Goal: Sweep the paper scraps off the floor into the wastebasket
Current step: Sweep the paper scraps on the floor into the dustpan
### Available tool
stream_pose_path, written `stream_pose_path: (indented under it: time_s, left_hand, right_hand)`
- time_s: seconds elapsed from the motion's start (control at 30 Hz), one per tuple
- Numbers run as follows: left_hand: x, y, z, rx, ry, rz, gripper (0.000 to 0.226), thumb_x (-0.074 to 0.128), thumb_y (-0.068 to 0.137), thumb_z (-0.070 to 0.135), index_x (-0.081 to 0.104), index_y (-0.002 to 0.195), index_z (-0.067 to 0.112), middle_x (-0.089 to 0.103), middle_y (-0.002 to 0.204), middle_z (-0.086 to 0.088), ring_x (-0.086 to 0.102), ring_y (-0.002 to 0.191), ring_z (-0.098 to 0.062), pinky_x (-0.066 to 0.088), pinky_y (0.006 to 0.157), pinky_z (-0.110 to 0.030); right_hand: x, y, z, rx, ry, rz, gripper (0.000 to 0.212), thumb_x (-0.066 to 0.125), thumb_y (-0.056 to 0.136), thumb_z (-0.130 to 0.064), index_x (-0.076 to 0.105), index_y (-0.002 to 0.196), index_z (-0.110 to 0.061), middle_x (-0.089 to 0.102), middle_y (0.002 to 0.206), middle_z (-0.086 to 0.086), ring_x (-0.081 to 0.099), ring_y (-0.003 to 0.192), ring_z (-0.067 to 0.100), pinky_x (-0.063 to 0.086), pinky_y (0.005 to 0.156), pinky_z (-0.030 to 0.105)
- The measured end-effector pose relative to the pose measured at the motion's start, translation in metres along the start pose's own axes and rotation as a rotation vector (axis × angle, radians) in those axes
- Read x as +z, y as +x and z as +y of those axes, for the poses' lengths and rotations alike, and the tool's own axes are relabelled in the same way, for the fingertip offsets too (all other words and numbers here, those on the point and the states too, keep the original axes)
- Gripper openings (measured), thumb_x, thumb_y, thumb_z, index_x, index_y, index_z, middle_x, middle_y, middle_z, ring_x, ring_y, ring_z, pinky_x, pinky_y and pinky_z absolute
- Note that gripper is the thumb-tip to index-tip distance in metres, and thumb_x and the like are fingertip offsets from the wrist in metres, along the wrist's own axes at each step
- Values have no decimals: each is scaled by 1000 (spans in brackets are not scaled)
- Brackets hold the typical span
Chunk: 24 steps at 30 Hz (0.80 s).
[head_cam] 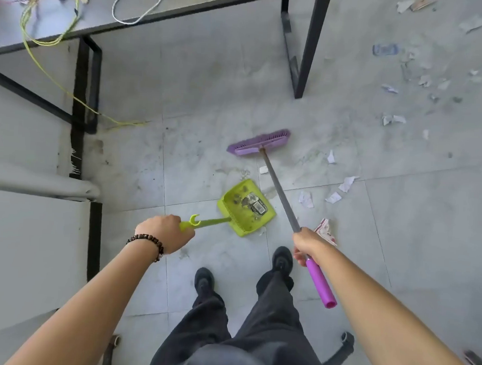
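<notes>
Right now the paper scraps [346,184] I'm after lie mostly to the right of my broom's shaft, a loose cluster of white bits on the tiles, with one small piece [263,170] just left of the shaft near the dustpan's mouth. A second, thinner scatter [425,80] sits far off toward the upper right, well apart from everything I hold. A crumpled printed wrapper [326,230] lies just beside my right hand [307,245].

That hand is closed around the broom [278,191] where grey shaft meets purple grip; the purple broom head [258,141] rests beyond the scraps. My left hand [165,232] is wrapped tight on the green handle of the dustpan [246,207], which already carries some dirt and a dark printed scrap.

What worries me: the pan looks tilted, and if its lip isn't flat on the floor, light paper could slide under it rather than in. A fast pull could flick scraps sideways past the pan or onto my shoes [282,258]. Tipping the pan could spill what's already inside. No wastebasket is in sight, so I will have to carry the load level. The yellow cord [83,103] trailing from the table [188,5] could snag the bristles if I reach left.
</notes>
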<state>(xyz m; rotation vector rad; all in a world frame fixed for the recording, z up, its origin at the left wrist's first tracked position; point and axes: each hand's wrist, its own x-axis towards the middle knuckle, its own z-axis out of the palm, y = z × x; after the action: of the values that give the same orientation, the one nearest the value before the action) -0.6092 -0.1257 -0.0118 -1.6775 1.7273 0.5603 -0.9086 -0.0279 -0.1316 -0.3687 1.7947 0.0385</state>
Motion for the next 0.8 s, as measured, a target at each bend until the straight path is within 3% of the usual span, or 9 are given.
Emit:
stream_pose_path:
  time_s: [0.13, 0.3, 0.43, 0.63, 0.8]
  left_hand:
    - [8, 10, -5, 91, -236, 49, 33, 55, 86, 44, 63, 114, 28, 66, 88, 2, 63, 76, -22, 48, 63, -26]
    - [13, 2, -60, 185, -276, 125, 37, 57, 86, 55, 66, 80, 19, 62, 67, 1, 59, 65, -24, 39, 49, -23]
    - [18, -10, -132, 237, -314, 140, 42, 58, 86, 52, 64, 72, 13, 55, 58, 0, 51, 55, -23, 38, 48, -23]
    - [39, -18, -201, 277, -296, 121, 38, 61, 88, 43, 58, 65, 13, 50, 55, 0, 46, 53, -22, 34, 47, -25]
    - [44, -14, -200, 301, -247, 65, 34, 61, 87, 40, 61, 69, 11, 54, 57, -1, 50, 54, -22, 34, 46, -24]
  right_hand:
    - [24, -11, 10, -141, -176, 154, 67, 30, 86, -12, 25, 151, -28, 59, 116, 9, 55, 49, 26, 45, 47, 25]
    - [76, -30, 8, -133, -204, 198, 63, 26, 84, -11, 36, 144, -23, 50, 80, 10, 48, 38, 24, 41, 42, 26]
    - [136, -57, 14, -101, -211, 246, 60, 28, 88, -10, 34, 147, -21, 58, 81, 17, 50, 40, 25, 45, 42, 28]
    - [214, -103, 46, -21, -145, 241, 61, 27, 90, -8, 30, 149, -20, 58, 112, 24, 51, 42, 24, 46, 40, 28]
    - [243, -141, 79, 88, 32, 152, 60, 27, 93, -12, 27, 151, -26, 56, 86, 15, 47, 45, 16, 44, 40, 24]
